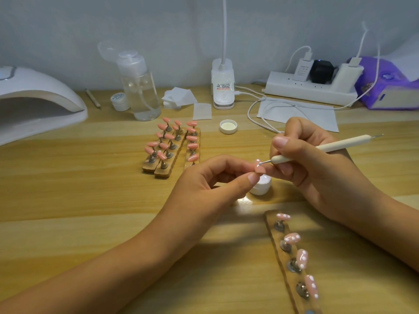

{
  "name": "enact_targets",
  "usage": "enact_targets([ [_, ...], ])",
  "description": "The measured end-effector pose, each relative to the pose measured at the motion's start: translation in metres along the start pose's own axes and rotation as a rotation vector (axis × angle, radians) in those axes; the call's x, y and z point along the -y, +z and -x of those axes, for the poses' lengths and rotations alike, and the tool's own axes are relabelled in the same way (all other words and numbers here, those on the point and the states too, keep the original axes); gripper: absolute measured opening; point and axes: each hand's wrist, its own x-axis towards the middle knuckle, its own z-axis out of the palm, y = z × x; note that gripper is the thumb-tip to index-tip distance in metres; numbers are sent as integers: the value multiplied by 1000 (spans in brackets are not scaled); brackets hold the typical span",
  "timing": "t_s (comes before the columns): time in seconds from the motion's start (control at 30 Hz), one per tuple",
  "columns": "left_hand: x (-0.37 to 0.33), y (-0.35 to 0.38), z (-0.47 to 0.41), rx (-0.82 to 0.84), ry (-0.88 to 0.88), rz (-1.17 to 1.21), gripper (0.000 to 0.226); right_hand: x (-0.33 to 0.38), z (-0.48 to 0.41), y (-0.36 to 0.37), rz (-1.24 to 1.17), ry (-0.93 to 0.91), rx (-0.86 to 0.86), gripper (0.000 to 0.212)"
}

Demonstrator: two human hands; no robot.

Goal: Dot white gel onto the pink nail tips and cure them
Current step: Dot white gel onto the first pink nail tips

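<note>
My left hand [210, 182] pinches a pink nail tip [259, 167] between thumb and forefinger above the table. My right hand [313, 164] grips a white dotting pen [322, 148]; its metal ball end touches the tip's top. A small open white gel jar [260, 185] stands just below the held tip, partly hidden by my fingers. A wooden strip [275, 232] at the lower right carries several pink tips with white dots [292, 237]. Three wooden strips with plain pink tips [172, 146] lie in the middle of the table.
A white curing lamp [34, 100] sits at the far left. The jar's lid [228, 126], a clear pump bottle [140, 87], wipes [181, 97], a clip lamp base [223, 87], a power strip [310, 88] with cables and a purple tissue pack [390, 85] line the back.
</note>
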Motion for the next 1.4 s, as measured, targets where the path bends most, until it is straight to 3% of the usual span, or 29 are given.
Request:
enact_targets([
  [0.7,-2,1,1,1,-9,3,12,0,-1,-2,-32,-45,-49,26],
  [0.77,-1,0,1,-12,-16,4,13,0,-2,-7,56,-90,-146,22],
  [0.87,-1,0,1,-30,-18,24,12,1,-4,-13,380,-189,-243,25],
  [0.97,-2,0,0,-38,-14,36,12,-3,-3,-12,528,-235,-168,38],
  [1.4,-4,0,0,-49,-17,75,10,-12,-1,-11,752,-197,-56,28],
])
